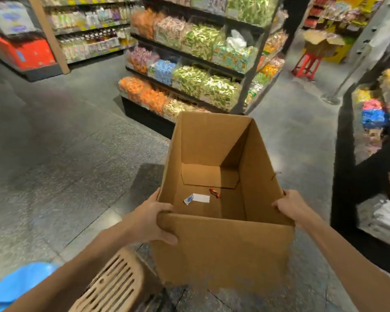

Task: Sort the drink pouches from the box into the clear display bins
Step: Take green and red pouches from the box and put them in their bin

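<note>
I hold an open cardboard box [221, 248] in front of me, above the floor. My left hand [154, 219] grips its near left corner, and my right hand [289, 204] grips its right rim. Inside, the box holds only a white paper slip [197, 198] and a small red wrapped candy [214, 192]; no drink pouch shows in it. Ahead stands a black shelf unit with clear display bins [189, 79] full of orange, green, blue and pink packets.
A beige slatted plastic stool [113, 287] and something blue [20, 284] lie at my lower left. Another display rack [374, 122] stands close on the right. A red stool [306, 64] bearing an open carton sits at the back right. Grey floor stretches to the left.
</note>
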